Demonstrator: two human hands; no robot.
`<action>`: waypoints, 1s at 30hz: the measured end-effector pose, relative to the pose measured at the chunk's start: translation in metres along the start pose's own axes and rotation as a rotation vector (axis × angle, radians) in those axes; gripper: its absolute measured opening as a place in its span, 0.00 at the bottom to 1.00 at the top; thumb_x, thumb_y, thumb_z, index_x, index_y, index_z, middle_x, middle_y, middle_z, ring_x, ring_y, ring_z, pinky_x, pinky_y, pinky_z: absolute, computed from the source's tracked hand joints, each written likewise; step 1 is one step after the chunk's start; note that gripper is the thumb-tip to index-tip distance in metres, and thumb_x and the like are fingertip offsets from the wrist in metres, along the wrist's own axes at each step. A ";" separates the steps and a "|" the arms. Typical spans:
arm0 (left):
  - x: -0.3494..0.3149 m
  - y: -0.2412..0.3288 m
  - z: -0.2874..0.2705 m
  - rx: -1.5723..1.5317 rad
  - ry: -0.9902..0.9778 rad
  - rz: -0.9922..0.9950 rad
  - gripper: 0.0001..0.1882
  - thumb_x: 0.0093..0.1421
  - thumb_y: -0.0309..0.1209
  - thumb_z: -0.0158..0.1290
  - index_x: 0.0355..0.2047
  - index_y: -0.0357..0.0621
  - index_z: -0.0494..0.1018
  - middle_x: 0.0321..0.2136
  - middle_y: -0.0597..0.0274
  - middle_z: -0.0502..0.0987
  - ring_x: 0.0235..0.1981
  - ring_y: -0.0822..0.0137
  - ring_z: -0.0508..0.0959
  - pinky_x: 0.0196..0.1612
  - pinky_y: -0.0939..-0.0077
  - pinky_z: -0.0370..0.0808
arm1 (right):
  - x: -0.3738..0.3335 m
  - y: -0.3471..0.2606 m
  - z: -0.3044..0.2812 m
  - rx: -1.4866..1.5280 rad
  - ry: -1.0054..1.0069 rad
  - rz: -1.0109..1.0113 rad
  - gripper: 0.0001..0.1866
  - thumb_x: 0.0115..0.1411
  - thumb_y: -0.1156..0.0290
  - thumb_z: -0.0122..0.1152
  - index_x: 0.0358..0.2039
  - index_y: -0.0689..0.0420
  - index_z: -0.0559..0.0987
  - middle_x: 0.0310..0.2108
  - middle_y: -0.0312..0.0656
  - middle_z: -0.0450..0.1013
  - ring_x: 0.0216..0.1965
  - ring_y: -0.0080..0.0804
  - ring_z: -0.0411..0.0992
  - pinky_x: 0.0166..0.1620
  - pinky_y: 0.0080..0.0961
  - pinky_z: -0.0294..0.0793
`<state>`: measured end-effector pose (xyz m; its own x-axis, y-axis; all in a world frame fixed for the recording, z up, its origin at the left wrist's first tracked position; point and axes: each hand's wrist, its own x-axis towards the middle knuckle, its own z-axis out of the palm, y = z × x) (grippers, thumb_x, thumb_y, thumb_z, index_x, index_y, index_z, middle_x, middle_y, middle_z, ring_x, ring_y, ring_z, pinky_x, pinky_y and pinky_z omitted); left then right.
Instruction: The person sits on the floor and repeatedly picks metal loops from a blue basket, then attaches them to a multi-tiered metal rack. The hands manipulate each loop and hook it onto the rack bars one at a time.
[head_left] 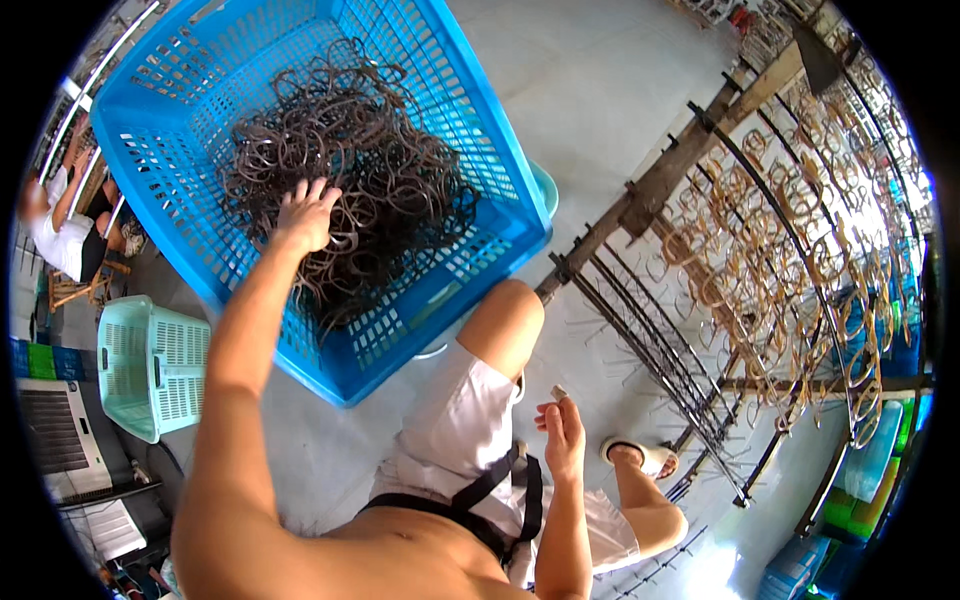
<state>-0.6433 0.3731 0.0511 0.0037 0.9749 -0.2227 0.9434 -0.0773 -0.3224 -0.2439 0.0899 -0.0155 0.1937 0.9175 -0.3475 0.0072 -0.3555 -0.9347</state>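
Note:
A large blue plastic basket (pixel 315 372) with slotted walls stands in front of me, tilted in the view. Inside it lies a tangled heap of dark brown and black rings (pixel 385 150). My left hand (pixel 307 215) reaches over the basket's near side and rests on the heap, its fingers apart and holding nothing that I can see. My right hand (pixel 565 430) is raised by my right knee, outside the basket. A small pale piece (pixel 558 392) shows between its thumb and fingers, too small to tell its kind.
To the right stands a rack (pixel 665 180) with prongs, hung with many tan rings (pixel 790 220). Its bare dark rods (pixel 660 345) reach low beside my foot. A pale green basket (pixel 150 370) sits at the left. Another person (pixel 70 225) sits at the far left.

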 end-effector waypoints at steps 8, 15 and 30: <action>0.020 -0.024 0.027 0.374 0.098 0.658 0.16 0.43 0.34 0.58 0.36 0.53 0.75 0.42 0.59 0.71 0.53 0.53 0.63 0.62 0.51 0.48 | -0.002 0.009 -0.012 0.086 -0.022 0.043 0.16 0.62 0.65 0.48 0.43 0.66 0.69 0.30 0.39 0.71 0.29 0.22 0.68 0.35 0.19 0.69; 0.004 0.014 -0.083 -0.563 -0.007 0.566 0.17 0.38 0.41 0.67 0.22 0.43 0.76 0.25 0.57 0.73 0.32 0.61 0.73 0.40 0.69 0.68 | 0.019 -0.034 0.011 0.124 -0.193 0.011 0.18 0.62 0.67 0.49 0.48 0.67 0.69 0.30 0.40 0.71 0.29 0.22 0.68 0.37 0.19 0.69; -0.102 0.163 -0.094 -1.350 0.048 0.347 0.09 0.56 0.31 0.48 0.31 0.36 0.69 0.22 0.60 0.68 0.25 0.64 0.70 0.31 0.68 0.68 | 0.079 -0.110 0.098 0.379 -0.015 -0.529 0.40 0.53 0.64 0.60 0.60 0.63 0.50 0.54 0.55 0.54 0.54 0.44 0.57 0.57 0.37 0.57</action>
<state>-0.4591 0.2802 0.1077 0.2856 0.9560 -0.0676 0.4791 -0.0813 0.8740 -0.3253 0.2185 0.0523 0.2452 0.9548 0.1681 -0.2492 0.2297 -0.9408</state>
